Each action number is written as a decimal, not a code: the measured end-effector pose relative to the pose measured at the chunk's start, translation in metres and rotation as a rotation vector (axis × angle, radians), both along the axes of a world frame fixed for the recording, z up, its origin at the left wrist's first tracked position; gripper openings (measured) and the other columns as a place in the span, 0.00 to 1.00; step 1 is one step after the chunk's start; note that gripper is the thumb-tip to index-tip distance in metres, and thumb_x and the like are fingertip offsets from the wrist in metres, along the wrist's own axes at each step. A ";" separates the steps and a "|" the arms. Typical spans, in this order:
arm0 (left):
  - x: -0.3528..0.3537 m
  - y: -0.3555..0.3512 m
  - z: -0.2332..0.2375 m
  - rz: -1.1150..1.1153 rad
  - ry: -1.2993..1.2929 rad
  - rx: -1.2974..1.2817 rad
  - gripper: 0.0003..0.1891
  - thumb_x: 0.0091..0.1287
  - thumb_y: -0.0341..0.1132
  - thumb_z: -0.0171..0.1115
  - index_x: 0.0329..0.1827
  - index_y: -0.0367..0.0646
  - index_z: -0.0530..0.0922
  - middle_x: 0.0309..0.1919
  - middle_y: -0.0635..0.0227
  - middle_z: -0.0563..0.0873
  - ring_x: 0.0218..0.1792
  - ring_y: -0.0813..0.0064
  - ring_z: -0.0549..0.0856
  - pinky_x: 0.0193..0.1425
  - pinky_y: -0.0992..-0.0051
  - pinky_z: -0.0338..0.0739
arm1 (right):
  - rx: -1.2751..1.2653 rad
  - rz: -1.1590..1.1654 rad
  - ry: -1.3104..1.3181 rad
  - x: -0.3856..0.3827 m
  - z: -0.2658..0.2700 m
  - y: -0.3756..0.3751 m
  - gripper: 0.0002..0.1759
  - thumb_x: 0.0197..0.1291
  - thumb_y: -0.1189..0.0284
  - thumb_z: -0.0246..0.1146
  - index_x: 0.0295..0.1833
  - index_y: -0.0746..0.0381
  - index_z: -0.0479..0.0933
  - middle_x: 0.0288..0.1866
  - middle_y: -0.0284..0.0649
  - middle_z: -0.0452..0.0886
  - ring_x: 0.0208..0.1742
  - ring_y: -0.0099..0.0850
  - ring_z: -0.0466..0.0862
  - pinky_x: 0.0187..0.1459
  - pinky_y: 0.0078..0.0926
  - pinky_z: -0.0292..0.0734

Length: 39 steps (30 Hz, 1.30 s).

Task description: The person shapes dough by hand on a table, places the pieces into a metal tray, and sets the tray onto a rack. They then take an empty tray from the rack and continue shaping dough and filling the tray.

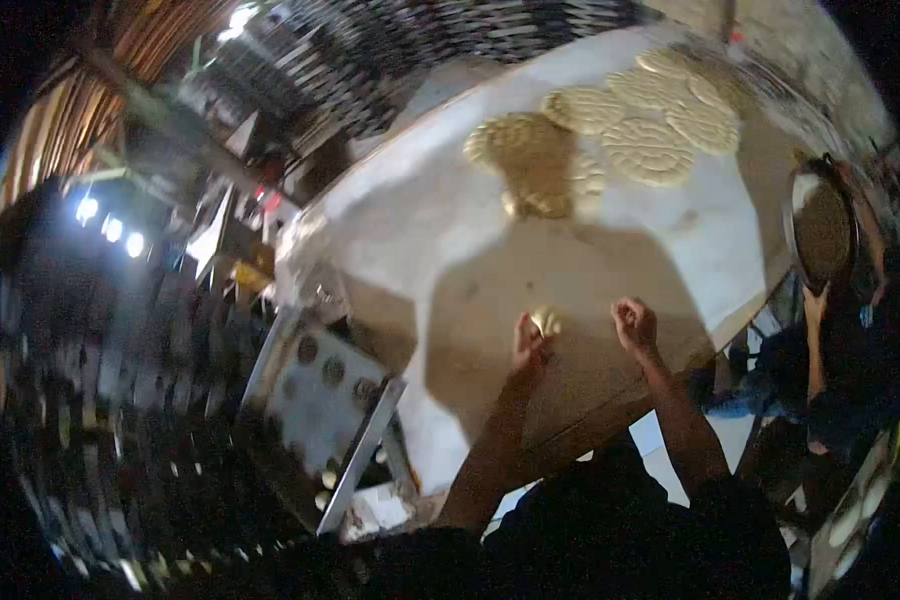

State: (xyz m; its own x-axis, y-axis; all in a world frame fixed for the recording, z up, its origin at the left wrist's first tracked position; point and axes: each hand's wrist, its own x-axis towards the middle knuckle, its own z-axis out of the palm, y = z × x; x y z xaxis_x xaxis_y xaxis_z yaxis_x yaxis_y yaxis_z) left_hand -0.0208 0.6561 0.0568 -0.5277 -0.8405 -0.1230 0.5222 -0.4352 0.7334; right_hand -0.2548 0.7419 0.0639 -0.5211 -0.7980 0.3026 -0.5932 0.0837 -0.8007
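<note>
My left hand (532, 342) is at the table (390, 220), its fingers curled round a small pale lump of dough (546, 321). To its right, my right hand (636, 326) has its fingers drawn in; whether anything is inside them is hidden. A gap separates the two hands. My shadow covers the tabletop around both. Further back lie several flat, round dough pieces with ridged tops, one of them a ridged dough round (648, 152) in full light. Shadow partly covers a nearer dough round (518, 145).
At the left stands a metal tray (320, 400) with dark round marks; small pale balls (326, 490) are near its lower end. On the right, another person's hand (816, 300) holds a round, rimmed pan or sieve (823, 225). A woven wall (370, 70) rises behind the table.
</note>
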 end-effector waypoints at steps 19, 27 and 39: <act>0.272 0.143 0.057 -0.019 -0.832 -0.361 0.19 0.65 0.37 0.62 0.59 0.42 0.77 0.54 0.57 0.83 0.51 0.64 0.83 0.60 0.62 0.75 | 0.242 0.397 -0.439 0.226 0.034 0.053 0.20 0.69 0.60 0.61 0.56 0.65 0.76 0.51 0.42 0.81 0.51 0.27 0.80 0.51 0.30 0.77; 0.255 0.122 0.045 -0.175 -1.750 -1.254 0.15 0.66 0.47 0.61 0.39 0.42 0.81 0.42 0.51 0.81 0.47 0.47 0.78 0.56 0.46 0.69 | 0.002 0.446 0.593 0.081 0.001 0.068 0.15 0.68 0.63 0.57 0.42 0.67 0.74 0.37 0.44 0.71 0.41 0.38 0.72 0.46 0.42 0.69; 0.120 0.152 -0.003 0.219 -1.060 -0.323 0.15 0.72 0.41 0.54 0.53 0.39 0.77 0.51 0.52 0.81 0.56 0.60 0.78 0.63 0.60 0.69 | 0.297 0.649 0.495 0.137 -0.024 0.048 0.15 0.61 0.66 0.60 0.43 0.69 0.75 0.50 0.56 0.76 0.57 0.54 0.75 0.68 0.62 0.63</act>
